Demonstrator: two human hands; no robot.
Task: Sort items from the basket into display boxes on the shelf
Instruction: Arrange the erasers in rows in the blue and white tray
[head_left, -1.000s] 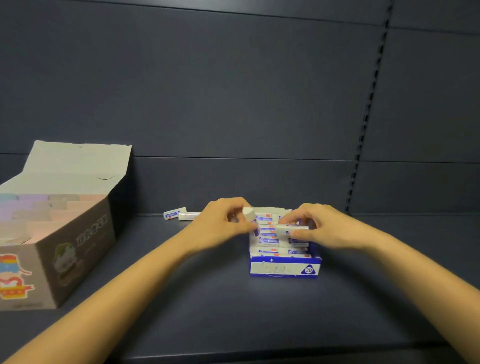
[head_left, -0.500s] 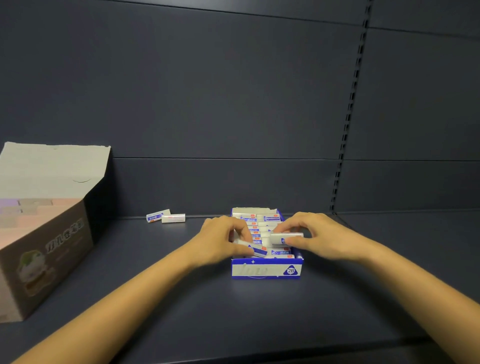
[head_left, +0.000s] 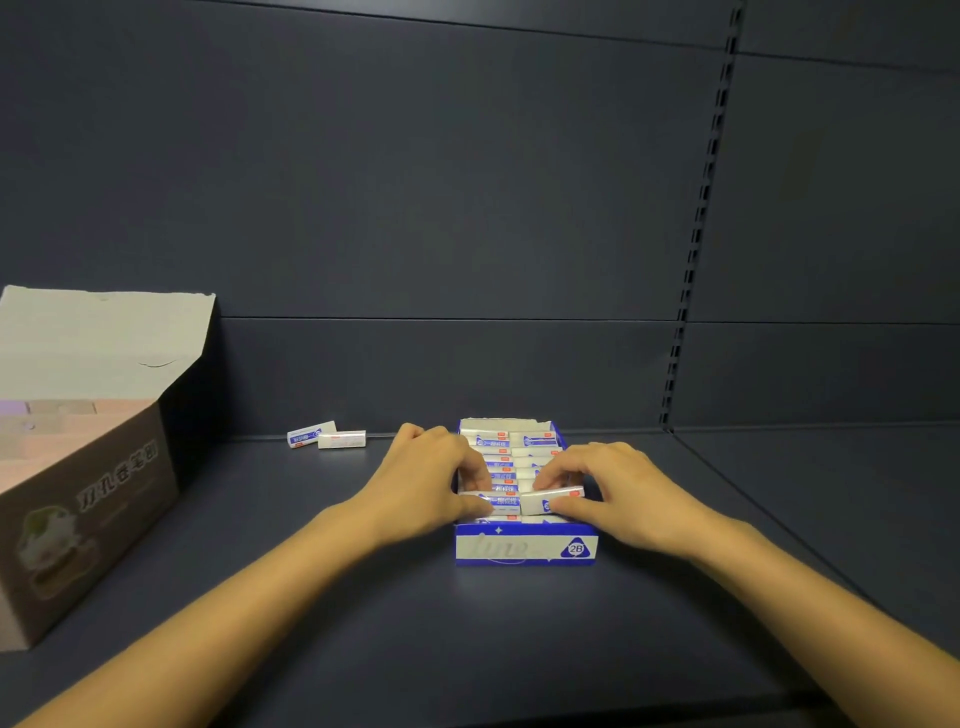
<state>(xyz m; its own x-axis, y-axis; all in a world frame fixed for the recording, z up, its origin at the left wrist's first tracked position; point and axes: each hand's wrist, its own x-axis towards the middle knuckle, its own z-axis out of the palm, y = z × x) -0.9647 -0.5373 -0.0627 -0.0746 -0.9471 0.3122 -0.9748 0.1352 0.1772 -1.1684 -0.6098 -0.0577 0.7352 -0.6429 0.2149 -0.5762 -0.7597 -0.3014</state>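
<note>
— While both hands sit low in the middle of the frame, what are they holding?
— The left hand (head_left: 431, 483) pinches a small white-and-blue eraser (head_left: 496, 502) between thumb and fingers, at the near left corner of the blue display box (head_left: 524, 545). The right hand (head_left: 618, 493) grips a second eraser (head_left: 553, 498) the same way, just to the right of the first. The two erasers nearly meet end to end over the front row of the box.
— Are they already down in the box?
— They lie level with the top of the front row, touching or nearly touching the erasers beneath; I cannot tell whether they are fully seated.
— And the box itself?
— It stands on the dark shelf (head_left: 519, 649), centre of the frame, its white front panel marked 2B facing the camera. Rows of like erasers fill it back to the far wall.
— Anything else on the shelf?
— Two loose erasers (head_left: 326, 435) lie side by side, touching, left of centre near the back panel, well apart from the box. At the left edge of the frame stands a brown carton (head_left: 93, 499) with its lid flap raised and pale pastel blocks inside.
</note>
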